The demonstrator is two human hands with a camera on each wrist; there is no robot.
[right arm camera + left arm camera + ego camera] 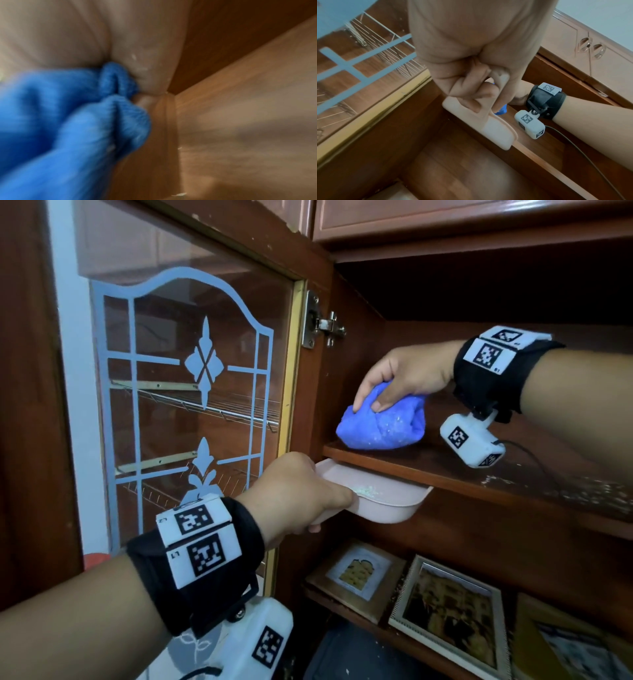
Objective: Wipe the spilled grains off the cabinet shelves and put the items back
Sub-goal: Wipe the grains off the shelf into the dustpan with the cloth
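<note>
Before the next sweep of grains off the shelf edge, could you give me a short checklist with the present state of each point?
1. Right hand grips the cloth: ok.
2. Cloth rests on the shelf near its front edge: ok.
3. Left hand holds the dustpan by its handle: ok.
4. Dustpan sits just under the shelf edge, below the cloth: ok.
5. Shelf free of grains: not ok, a patch lies on the shelf to the right of the cloth.
6. Dustpan has room: ok, only a few grains lie in it.
</note>
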